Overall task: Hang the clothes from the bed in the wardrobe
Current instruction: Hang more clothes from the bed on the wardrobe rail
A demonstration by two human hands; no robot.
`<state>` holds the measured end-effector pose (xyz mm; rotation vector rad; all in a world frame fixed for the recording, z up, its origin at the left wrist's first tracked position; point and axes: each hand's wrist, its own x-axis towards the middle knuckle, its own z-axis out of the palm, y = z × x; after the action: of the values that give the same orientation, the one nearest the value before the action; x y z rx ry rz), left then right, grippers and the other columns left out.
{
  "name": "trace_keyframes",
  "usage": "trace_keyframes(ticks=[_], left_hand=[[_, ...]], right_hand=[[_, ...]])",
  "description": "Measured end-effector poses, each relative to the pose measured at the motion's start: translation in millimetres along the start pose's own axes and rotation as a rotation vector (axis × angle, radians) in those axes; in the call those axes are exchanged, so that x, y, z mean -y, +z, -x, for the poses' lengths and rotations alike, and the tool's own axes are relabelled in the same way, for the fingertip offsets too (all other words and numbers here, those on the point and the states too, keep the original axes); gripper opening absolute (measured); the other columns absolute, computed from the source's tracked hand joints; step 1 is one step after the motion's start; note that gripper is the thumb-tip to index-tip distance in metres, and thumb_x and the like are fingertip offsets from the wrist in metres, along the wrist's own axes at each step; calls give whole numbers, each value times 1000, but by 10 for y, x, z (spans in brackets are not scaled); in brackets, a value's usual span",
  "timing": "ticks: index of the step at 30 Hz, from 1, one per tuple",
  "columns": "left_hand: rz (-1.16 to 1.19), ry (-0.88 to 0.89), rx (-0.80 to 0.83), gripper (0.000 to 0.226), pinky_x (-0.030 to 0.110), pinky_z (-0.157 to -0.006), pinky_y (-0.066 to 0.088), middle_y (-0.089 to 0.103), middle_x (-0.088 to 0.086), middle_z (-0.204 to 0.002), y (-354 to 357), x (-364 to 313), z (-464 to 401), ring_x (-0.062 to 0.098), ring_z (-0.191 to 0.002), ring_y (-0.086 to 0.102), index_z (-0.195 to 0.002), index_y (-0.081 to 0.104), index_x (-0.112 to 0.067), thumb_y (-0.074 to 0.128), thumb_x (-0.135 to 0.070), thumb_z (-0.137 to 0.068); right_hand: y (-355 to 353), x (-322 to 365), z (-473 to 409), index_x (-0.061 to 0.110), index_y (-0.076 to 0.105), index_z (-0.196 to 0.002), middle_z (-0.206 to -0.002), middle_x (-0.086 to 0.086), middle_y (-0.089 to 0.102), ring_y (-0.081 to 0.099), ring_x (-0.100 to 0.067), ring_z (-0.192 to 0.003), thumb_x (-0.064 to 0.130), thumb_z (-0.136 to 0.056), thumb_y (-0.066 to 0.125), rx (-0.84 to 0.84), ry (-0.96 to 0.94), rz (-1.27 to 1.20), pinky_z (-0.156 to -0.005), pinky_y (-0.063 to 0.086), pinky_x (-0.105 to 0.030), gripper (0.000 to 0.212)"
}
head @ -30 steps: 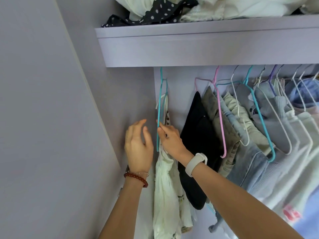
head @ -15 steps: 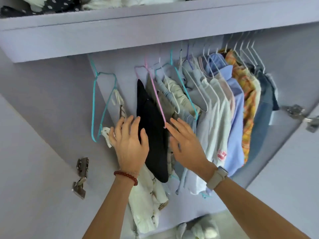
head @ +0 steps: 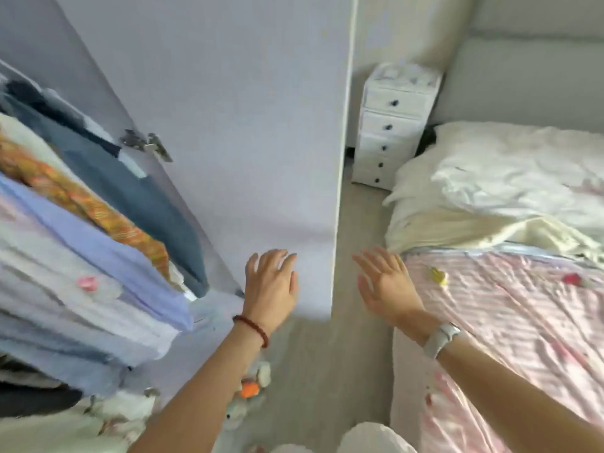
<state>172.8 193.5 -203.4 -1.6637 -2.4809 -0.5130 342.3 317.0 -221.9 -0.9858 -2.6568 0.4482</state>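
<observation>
Two empty hands [head: 270,289] [head: 387,286], seemingly relaxed.

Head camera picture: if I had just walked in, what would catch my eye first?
Two bare, empty hands reach forward in the middle: the left hand in front of the open lilac wardrobe door, the right hand at the edge of the bed with its pink striped sheet. On the far left hangs a crowded row of clothes, with an orange patterned garment standing out.
</observation>
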Motion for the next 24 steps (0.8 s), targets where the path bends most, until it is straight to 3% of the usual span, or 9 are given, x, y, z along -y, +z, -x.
trace_keyframes(ticks=[3, 10, 15, 24], left_hand=[[83, 182, 50, 27, 48, -87, 46, 67, 10, -97, 358, -799, -422, 24, -92, 65, -96, 69, -7, 72, -3, -69], [209, 481, 168, 25, 40, -74, 50, 68, 10, -94, 998, -2002, -1225, 29, -81, 65, -94, 68, -6, 71, -1, -69], [236, 540, 339, 33, 37, -97, 34, 55, 5, -126, 1592, -2620, -2008, 24, -116, 50, -123, 55, -12, 47, -18, -91], [251, 651, 533, 39, 35, -100, 33, 46, 3, -136, 2407, -3463, -3180, 22, -124, 42, -133, 45, -17, 39, -24, -95]], right_hand=[[-267, -747, 284, 7, 56, -123, -131, -13, 53, 40, -34, -127, 16, -87, 51, -77, 198, 39, -106, 26, -48, 38], [-561, -1909, 691, 13, 46, -131, -140, -6, 44, 29, -24, -134, 21, -94, 42, -178, 573, 51, -111, 18, -40, 39], [-726, -2566, 571, 12, 43, -134, -140, -7, 43, 32, -25, -133, 23, -95, 40, -232, 800, 9, -110, 26, -40, 40], [-874, -3561, 222, 6, 41, -134, -138, -13, 44, 38, -28, -128, 16, -95, 39, -318, 1177, -178, -105, 31, -36, 40]])
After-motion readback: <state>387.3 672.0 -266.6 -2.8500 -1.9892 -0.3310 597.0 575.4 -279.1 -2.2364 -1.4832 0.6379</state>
